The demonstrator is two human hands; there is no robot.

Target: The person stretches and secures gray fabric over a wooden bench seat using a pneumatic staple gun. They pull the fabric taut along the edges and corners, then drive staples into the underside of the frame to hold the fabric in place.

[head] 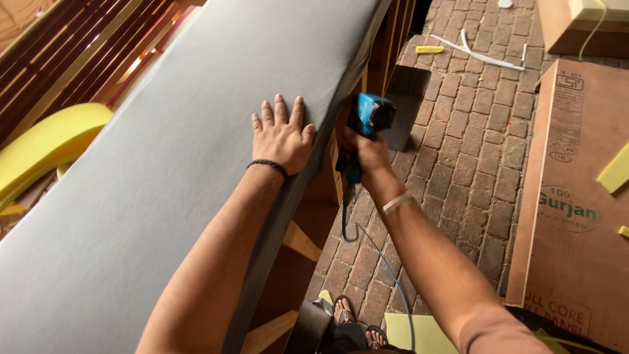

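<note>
grey fabric [164,151], smooth and matte, is stretched over a long padded panel that slants from lower left to upper right, and the left hand [282,137] lies flat on it near its right edge, fingers spread, palm down, gripping nothing. a dark braided band circles that wrist. just right of this hand, past the fabric's folded edge, the right hand [369,154] is wrapped tight around the handle of a blue power tool [368,118], a hard plastic, boxy body with a black end; its nose points at the panel's side, but the contact point is hidden behind the fabric edge. a thin blue hose [383,262] curls down from under the grip toward the brick floor [472,144], made of worn reddish pavers. below the gripping hand, pale wooden frame pieces [298,239] show under the panel. far right of the grip lies a brown plywood sheet [576,196], cut off by the picture's edge. far left of the flat hand, a curved piece of yellow foam [46,141] shows, partly covered by the panel. sandalled feet [357,324] appear at the bottom.
</note>
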